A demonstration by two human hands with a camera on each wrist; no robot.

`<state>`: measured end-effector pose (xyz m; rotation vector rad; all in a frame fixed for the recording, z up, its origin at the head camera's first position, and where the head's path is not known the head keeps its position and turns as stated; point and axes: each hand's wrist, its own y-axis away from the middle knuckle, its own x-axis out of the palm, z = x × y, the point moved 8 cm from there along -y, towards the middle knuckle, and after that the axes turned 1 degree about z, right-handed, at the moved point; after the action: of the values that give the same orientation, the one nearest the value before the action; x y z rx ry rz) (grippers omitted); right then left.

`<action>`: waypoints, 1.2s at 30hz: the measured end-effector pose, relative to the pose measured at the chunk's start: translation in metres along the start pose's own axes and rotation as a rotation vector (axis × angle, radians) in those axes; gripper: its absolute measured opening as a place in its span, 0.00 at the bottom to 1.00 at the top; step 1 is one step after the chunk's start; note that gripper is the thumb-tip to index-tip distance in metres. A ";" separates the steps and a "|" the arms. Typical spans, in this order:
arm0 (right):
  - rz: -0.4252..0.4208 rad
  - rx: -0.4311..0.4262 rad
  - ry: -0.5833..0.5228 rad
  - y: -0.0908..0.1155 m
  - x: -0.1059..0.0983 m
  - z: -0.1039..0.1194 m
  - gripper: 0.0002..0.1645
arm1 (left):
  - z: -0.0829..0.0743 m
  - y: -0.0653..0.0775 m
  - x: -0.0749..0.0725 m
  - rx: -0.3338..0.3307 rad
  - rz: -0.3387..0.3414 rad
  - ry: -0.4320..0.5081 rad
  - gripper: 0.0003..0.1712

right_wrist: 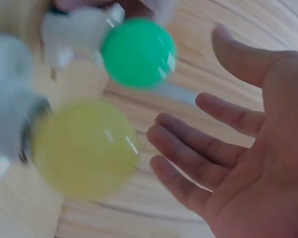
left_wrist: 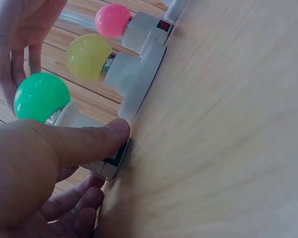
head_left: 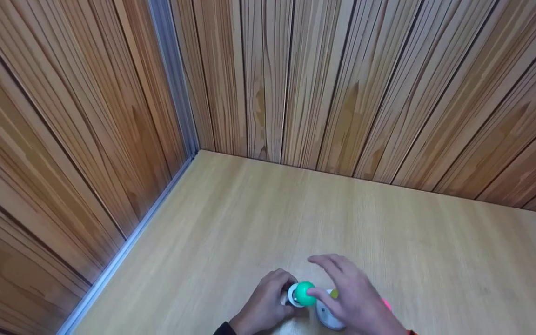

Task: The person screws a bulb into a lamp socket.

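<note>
My left hand [head_left: 264, 302] grips a white lamp socket [left_wrist: 74, 117], thumb on one side and fingers on the other. A round green bulb [head_left: 303, 294] sits in that socket. Over the green bulb hovers my right hand [head_left: 357, 298], its fingers spread and holding nothing. In the right wrist view the fingers [right_wrist: 188, 148] are apart from the green bulb and from a yellow bulb [right_wrist: 87, 148] nearer that camera. The yellow bulb stands in a second white socket on a rounded base [left_wrist: 141, 84]. Beyond it is a pink bulb [left_wrist: 112, 21] in another white holder [left_wrist: 141, 32] with a small dark red switch.
The light wood tabletop [head_left: 296, 218] stretches away behind the hands. A wood-plank wall [head_left: 342, 93] closes the back, and another plank wall [head_left: 54, 139] rises at the left. A grey metal strip [head_left: 123, 246] runs along the table's left edge.
</note>
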<state>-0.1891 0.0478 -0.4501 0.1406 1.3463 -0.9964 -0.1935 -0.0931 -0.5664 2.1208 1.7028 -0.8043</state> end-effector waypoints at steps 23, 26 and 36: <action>0.030 -0.280 0.014 0.006 0.024 0.026 0.29 | 0.000 0.003 0.002 0.005 -0.002 0.018 0.20; 0.042 -0.275 0.027 0.005 0.027 0.026 0.30 | 0.001 0.002 0.003 -0.011 0.003 0.022 0.19; 0.191 -0.118 0.005 0.000 0.034 0.018 0.28 | 0.001 -0.002 0.001 -0.025 0.004 -0.031 0.20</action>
<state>-0.1796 0.0189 -0.4742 0.1790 1.3654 -0.7557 -0.1953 -0.0928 -0.5675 2.0831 1.6836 -0.8063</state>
